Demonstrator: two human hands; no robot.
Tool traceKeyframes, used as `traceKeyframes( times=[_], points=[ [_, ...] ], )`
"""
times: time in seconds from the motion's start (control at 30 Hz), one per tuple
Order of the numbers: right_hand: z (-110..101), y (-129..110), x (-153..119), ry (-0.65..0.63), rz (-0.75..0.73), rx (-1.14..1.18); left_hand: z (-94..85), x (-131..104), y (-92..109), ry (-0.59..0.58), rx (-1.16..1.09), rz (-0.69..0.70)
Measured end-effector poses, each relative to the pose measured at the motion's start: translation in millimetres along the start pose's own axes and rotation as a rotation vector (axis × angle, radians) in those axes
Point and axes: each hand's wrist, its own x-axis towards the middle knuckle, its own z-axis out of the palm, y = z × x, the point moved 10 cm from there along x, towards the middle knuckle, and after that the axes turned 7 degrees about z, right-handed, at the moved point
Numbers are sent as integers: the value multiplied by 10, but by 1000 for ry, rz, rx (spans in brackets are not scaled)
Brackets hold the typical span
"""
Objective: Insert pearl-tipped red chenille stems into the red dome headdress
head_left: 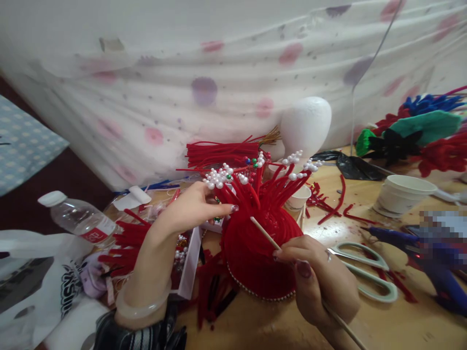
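Observation:
A red velvety headpiece [255,262] with a beaded lower rim sits in front of me on the table. Red chenille stems [268,189] rise from its top, tipped with white pearl clusters [219,176] and a few coloured beads. My left hand [195,206] grips the headpiece at its left stems, thumb across their base; its other fingers are partly hidden behind the pearls. Pinched in my right hand [323,279] is a thin wooden stick [268,234], its tip close to the headpiece's upper front. Whether that tip touches the red surface I cannot tell.
Scissors [368,272] and a blue glue gun [419,262] lie at right, near a paper cup [403,194]. A white foam head [307,124] and a red stem bundle [222,154] stand behind. At left are a plastic bottle [78,216] and a bead box [189,265].

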Motion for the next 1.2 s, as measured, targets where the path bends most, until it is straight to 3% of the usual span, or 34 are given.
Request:
traceKeyframes(
  times=[0.13, 0.37, 0.77, 1.2],
  points=[
    [21, 15, 0, 0, 25, -11, -23, -17, 190, -7, 61, 134],
    [50, 28, -10, -22, 28, -13, -24, 2, 158, -110, 57, 171],
    [77, 78, -41, -29, 44, 19, -138, 27, 11, 31, -57, 98],
    [113, 107, -58, -56, 54, 27, -222, -28, 99, 125, -1, 55]
  ],
)
